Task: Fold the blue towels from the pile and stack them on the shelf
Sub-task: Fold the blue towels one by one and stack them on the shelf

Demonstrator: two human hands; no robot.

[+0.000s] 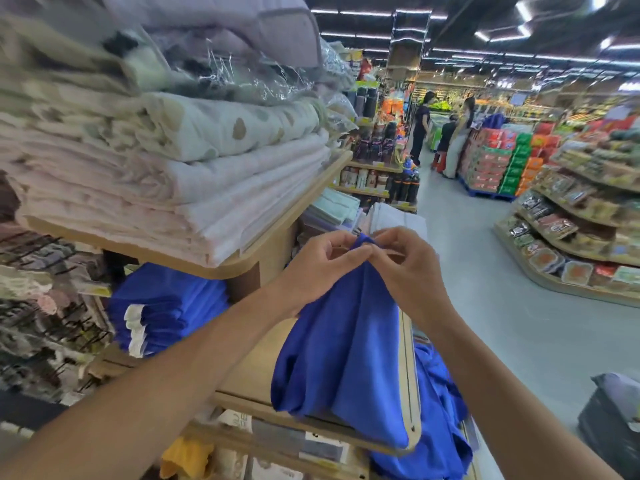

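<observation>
- The blue towel (pixel 349 341) hangs with its long axis running up and down. Its gathered top edge is up at the hands and its loose bottom edge is down on the wooden shelf (pixel 249 379).
- The left hand (pixel 322 265) pinches the top edge between thumb and forefinger, with the other fingers curled.
- The right hand (pixel 412 268) meets it fingertip to fingertip at the same bunched spot, its fingers curled in on the cloth.
- From that narrow point the towel fans out wider toward the bottom in soft vertical folds.
- Its lower right corner drapes past the shelf's front edge.
- The cloth is a plain, strong royal blue with a matte look, and no pattern or trim shows.
- A stack of folded blue towels (pixel 166 306) sits at the back left of the same shelf, under the upper shelf (pixel 277 237).
- White tags (pixel 135 327) show on the stack's front, but any writing on them is too small to read.
- A loose pile of blue towels (pixel 440 410) lies lower down on the right, just beside the shelf's end.
- A pale label (pixel 239 419) on the shelf front below carries dark marks that are too blurred to read.
- Folded bedding (pixel 173 188) in pink, cream and spotted cloth is heaped on the upper shelf.
- A store aisle with shoppers (pixel 420 129) and packed food shelves (pixel 571 237) runs off to the right.
</observation>
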